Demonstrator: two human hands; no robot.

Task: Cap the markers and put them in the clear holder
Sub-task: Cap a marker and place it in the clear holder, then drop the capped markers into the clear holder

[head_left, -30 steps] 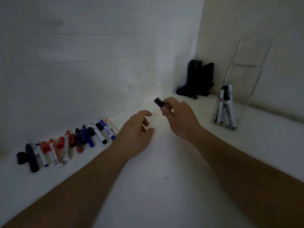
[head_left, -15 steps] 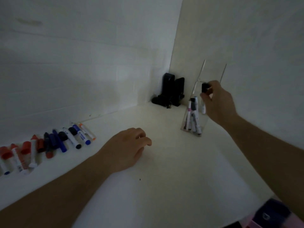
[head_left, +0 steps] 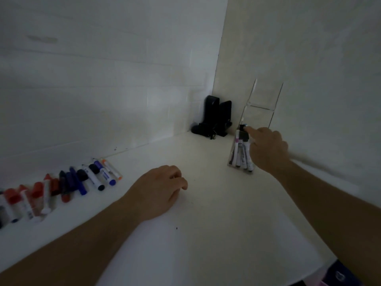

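A white surface [head_left: 206, 234] fills a dim corner where two pale walls meet. Along its left edge by the wall lies a row of loose markers [head_left: 68, 182], red, black and blue. The left hand [head_left: 158, 188] rests on the bare middle, fingers curled loosely, its grip empty. Black objects [head_left: 214, 118] sit in the corner. Right of them stands the clear holder [head_left: 247, 141] with several markers upright inside; the right hand [head_left: 268, 147] reaches it, one finger on a black marker cap [head_left: 242, 129], no closed grip visible.

Bare forearms, no sleeves visible
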